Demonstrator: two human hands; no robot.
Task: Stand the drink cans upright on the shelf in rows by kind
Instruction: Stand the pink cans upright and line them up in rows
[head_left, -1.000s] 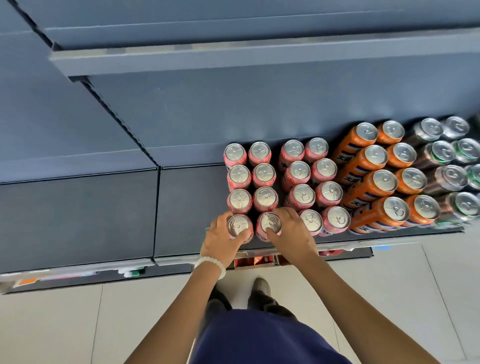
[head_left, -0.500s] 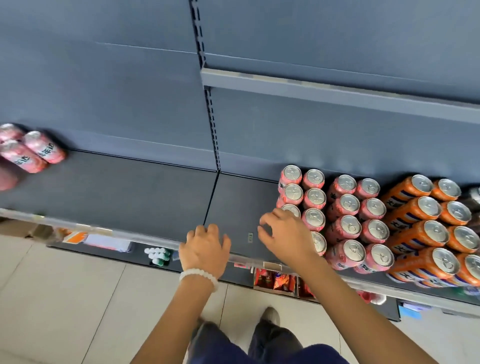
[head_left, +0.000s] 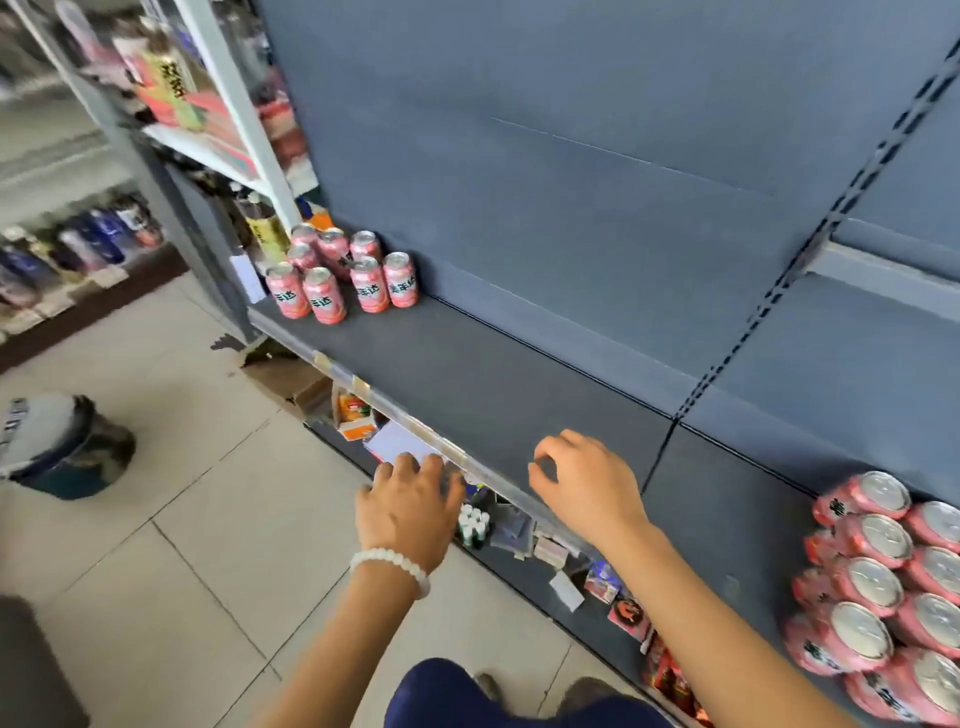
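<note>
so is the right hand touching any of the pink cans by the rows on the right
Apart. The head view shows bare grey shelf between the right hand and the nearest pink cans; its curled fingers hold nothing.

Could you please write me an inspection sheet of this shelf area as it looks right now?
Surface: dark grey shelf, bare along its middle stretch.
Job's things: far pink cans stand upright in a cluster at the shelf's left end; near pink cans stand in rows at the right edge of view.
Clutter: small packets and a pack of little white-capped bottles on the lower shelf under the front rail.
Grips: left hand empty, fingers at the front rail; right hand empty, loosely curled over the shelf, contact unclear.
Cables: nothing seen.
Surroundings: tiled floor, a lidded bin at left, blurred stocked shelves beyond.
</note>
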